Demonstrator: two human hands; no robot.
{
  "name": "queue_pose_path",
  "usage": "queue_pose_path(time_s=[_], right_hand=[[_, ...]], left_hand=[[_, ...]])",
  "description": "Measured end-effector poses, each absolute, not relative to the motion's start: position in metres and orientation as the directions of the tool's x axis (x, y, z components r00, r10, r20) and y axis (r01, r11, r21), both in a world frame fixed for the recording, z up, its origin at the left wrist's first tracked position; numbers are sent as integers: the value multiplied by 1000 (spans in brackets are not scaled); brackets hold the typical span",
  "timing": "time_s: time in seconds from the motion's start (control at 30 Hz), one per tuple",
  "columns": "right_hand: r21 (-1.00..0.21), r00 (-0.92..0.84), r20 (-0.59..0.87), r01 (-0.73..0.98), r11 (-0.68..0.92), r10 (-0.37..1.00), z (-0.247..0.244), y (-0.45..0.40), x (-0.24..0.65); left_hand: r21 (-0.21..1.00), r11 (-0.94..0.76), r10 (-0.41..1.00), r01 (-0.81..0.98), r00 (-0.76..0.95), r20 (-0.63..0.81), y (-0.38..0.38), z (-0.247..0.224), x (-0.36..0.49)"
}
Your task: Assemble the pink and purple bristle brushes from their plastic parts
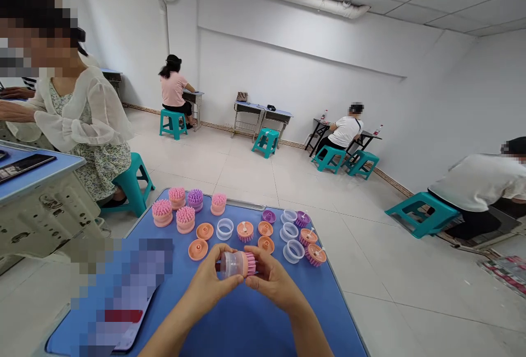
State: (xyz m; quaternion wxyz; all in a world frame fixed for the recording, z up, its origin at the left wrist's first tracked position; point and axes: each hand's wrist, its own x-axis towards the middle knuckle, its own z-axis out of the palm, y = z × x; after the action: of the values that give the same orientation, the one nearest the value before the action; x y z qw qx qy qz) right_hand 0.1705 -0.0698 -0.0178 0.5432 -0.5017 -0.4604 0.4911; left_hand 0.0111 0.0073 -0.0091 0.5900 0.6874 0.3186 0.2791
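Above the blue desk (pixel 250 318), my left hand (pixel 205 280) is closed around a clear plastic ring (pixel 232 265). My right hand (pixel 274 280) grips a brush head (pixel 250 264) with an orange base and pink bristles. Ring and brush head meet end to end, lying sideways; whether they are locked together I cannot tell. Just beyond my hands lie orange caps (pixel 198 249), another clear ring (pixel 224 228) and an upturned brush head (pixel 245 231). To the right are stacked-looking clear rings (pixel 293 251) and more upturned brush heads (pixel 315 254).
Several whole round brushes (pixel 186 219) stand at the desk's far left. A phone (pixel 135 313), partly blurred out, lies at the near left. Beside my desk a person (pixel 82 110) sits on a teal stool (pixel 137 184). Other people sit farther off.
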Motion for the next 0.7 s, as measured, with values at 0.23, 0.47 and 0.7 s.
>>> queue_pose_path(time_s=[0.23, 0.47, 0.7], right_hand=[[-994, 109, -106, -7, -106, 988, -20, -67, 169], [-984, 83, -7, -177, 7, 997, -17, -69, 168], [-992, 34, -123, -23, -122, 992, -18, -71, 171]], left_hand=[[993, -80, 720, 88, 694, -4, 5, -4, 11], [994, -83, 736, 65, 676, 17, 6, -10, 11], [986, -127, 714, 106, 700, 16, -2, -5, 7]])
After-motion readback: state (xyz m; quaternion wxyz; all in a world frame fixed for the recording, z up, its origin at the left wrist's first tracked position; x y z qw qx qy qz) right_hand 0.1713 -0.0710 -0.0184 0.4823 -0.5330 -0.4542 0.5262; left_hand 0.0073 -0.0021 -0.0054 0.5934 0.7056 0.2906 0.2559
